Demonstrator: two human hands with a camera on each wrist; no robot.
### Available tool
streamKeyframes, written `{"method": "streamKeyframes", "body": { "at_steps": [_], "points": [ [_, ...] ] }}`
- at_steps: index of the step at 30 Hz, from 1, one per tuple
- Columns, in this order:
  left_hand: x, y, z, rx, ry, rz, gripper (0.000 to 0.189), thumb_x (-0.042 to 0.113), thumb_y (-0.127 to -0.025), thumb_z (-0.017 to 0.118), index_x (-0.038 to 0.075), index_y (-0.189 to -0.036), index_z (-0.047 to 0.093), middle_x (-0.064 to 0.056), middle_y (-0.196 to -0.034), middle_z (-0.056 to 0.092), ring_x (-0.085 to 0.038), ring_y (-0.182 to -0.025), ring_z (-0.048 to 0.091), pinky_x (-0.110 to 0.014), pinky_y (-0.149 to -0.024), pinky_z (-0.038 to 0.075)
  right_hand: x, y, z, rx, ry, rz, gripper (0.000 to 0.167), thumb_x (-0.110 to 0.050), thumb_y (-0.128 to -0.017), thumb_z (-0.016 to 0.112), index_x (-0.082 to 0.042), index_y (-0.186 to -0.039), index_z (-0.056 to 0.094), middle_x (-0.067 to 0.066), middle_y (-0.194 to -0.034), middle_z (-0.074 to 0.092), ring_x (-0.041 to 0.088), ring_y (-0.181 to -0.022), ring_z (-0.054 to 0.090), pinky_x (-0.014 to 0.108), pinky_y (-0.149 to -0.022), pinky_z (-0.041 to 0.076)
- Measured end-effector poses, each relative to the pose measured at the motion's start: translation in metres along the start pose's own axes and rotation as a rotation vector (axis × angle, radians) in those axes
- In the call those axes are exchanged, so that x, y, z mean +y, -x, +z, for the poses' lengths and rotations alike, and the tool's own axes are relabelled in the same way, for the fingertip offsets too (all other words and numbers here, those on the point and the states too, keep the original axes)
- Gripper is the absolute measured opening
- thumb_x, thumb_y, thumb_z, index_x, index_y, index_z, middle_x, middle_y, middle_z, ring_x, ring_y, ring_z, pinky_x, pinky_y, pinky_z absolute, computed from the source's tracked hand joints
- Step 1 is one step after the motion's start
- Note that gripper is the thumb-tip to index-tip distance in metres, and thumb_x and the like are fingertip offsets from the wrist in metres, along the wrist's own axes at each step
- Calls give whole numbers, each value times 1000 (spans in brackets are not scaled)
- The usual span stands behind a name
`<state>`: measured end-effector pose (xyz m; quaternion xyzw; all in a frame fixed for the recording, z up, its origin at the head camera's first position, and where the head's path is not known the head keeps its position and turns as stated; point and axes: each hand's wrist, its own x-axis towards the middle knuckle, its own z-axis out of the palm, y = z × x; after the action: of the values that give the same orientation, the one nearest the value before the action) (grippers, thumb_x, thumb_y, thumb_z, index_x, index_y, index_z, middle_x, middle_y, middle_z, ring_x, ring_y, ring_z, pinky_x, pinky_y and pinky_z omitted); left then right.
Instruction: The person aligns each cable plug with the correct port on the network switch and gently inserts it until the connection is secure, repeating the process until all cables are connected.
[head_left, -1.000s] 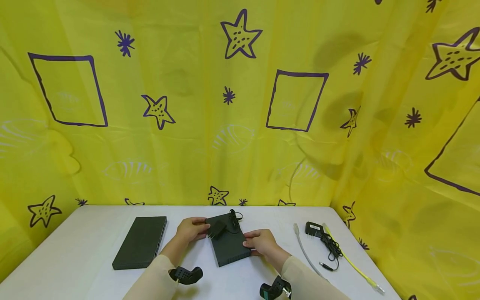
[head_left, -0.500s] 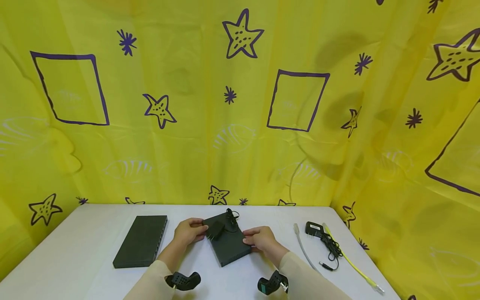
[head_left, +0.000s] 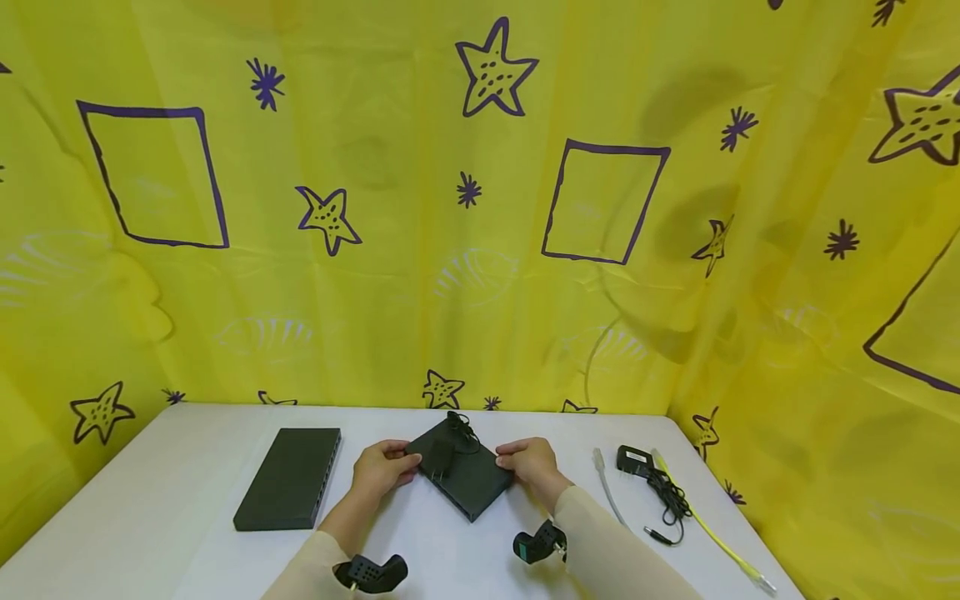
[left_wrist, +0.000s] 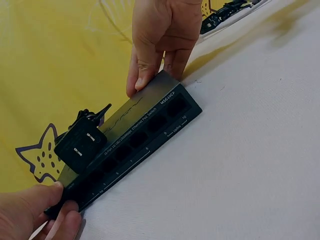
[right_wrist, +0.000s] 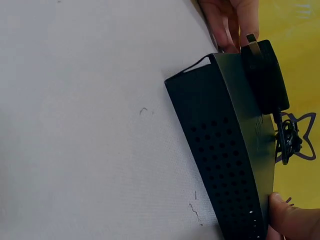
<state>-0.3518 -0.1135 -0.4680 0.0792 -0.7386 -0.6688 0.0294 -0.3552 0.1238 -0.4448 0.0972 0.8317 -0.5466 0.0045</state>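
In the head view, my left hand (head_left: 380,467) and right hand (head_left: 531,462) grip opposite corners of a small black Ethernet switch (head_left: 471,487), which sits at an angle over the table. The left wrist view shows its front panel (left_wrist: 135,142) with a row of ports and the printed words Ethernet PoE Switch. Vent holes cover the side panel (right_wrist: 215,150) in the right wrist view. On top of the switch lies a black power adapter (head_left: 438,458), prongs showing and its cord bundled (right_wrist: 289,137) beside it. Fingertips under the switch are partly hidden.
A larger flat black box (head_left: 288,479) with ports along its side lies to the left on the white table (head_left: 187,492). At right are a grey network cable (head_left: 609,487), a second power adapter (head_left: 635,461) with coiled cord, and a yellow network cable (head_left: 720,537). A yellow curtain (head_left: 405,292) hangs behind.
The switch has turned counterclockwise seen from above, with its near corner swinging right and the adapter riding on it. My right hand has moved slightly farther from me. The head view has shifted a little.
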Motion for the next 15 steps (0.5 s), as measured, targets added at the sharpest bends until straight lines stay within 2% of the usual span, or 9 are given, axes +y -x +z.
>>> {"method": "streamKeyframes", "body": {
  "at_steps": [5,9,12,15],
  "points": [
    [-2,-2,1,19,23,-5,39,-5,-80,76,-15,-115,61,-16,-91,64,-12,-67,66,-28,-63,61,1,0,2,53,8,25,19,0,-83,74,4,-102,75,19,-106,71,19,-85,66,29,-72,57],
    [-3,-1,1,21,31,1,38,-5,-79,77,-16,-112,62,-17,-89,66,-12,-67,66,-28,-63,61,7,9,4,141,-43,50,37,-7,-83,76,9,-115,67,24,-108,68,29,-95,67,36,-82,58],
    [-3,-1,2,20,35,3,38,-5,-79,77,-16,-112,62,-16,-88,66,-12,-67,66,-28,-63,61,12,21,6,208,-105,57,53,-10,-81,78,13,-124,57,27,-109,66,31,-91,67,36,-78,57],
    [-3,-1,1,25,42,3,39,-6,-79,77,-16,-112,61,-16,-87,65,-13,-67,67,-29,-64,61,16,34,12,227,-208,70,59,-10,-80,81,17,-123,50,29,-107,62,25,-82,67,34,-72,58]
  ]
}}
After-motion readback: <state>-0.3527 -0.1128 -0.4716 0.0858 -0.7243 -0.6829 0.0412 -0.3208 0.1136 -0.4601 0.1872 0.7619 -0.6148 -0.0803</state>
